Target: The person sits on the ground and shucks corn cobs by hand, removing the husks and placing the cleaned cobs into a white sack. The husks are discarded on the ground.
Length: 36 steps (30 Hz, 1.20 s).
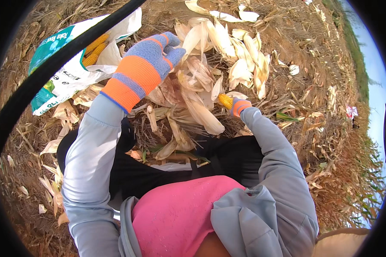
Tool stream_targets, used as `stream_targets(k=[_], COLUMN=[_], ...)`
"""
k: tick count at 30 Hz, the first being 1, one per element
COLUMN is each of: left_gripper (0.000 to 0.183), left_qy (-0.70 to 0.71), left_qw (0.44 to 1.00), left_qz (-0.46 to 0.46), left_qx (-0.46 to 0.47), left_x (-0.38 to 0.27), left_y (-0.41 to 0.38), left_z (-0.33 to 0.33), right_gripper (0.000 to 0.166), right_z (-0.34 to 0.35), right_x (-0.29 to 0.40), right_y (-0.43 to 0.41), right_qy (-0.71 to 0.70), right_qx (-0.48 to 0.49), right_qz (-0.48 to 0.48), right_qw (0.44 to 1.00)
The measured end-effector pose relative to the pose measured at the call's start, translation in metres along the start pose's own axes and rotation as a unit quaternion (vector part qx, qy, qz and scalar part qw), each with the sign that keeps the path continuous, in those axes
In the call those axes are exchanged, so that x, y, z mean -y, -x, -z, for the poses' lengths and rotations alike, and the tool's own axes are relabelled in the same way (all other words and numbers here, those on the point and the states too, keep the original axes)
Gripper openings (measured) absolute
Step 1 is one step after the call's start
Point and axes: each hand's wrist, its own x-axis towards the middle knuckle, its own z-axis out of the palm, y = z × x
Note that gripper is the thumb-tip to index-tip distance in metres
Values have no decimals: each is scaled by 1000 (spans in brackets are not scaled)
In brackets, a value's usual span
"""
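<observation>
My left hand (151, 57), in a blue knit glove with orange bands, hovers over the left side of a pile of dry corn husks (199, 106). Its fingers are partly bent and apart, and I see nothing between them. My right hand (240, 106), gloved alike, grips a bare yellow corn cob (225, 101) at the pile's right edge. Part of that cob is hidden by the glove. Left of my left hand lies a white and green printed sack (80, 72), its mouth gaping, with several husked corn cobs (95, 49) inside.
Loose husks (244, 61) and dry stalks litter the brown soil (289, 41) all around. My bent legs (234, 154) in black trousers frame the near side of the pile. A black strap (61, 53) crosses the view at upper left. Standing plants (370, 180) grow at far right.
</observation>
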Motion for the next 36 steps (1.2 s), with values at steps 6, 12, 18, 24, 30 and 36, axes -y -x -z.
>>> stream_targets(k=[6,12,18,24,30,36], left_gripper=[27,28,34,38,38,43], left_qy=[-42,-47,-110,-87,138,599], left_qw=[999,998,993,994,968,706], left_qz=[12,-26,-25,4,116,364], left_qx=[-2,-30,-22,59,177,103], left_x=[1,4,-3,-2,3,-15], left_y=[11,13,12,5,-6,-27], left_z=[-2,-8,-8,-23,-110,-165], right_gripper=[56,58,63,45,50,64], right_z=[24,8,59,106,168,169], right_x=[36,24,28,-9,28,55], right_y=[34,1,-9,-13,28,52], right_qy=[174,24,-69,-408,-368,-340], right_qx=[11,35,121,229,95,-67], right_qz=[105,-21,20,162,183,252], right_qw=[979,999,990,869,907,904])
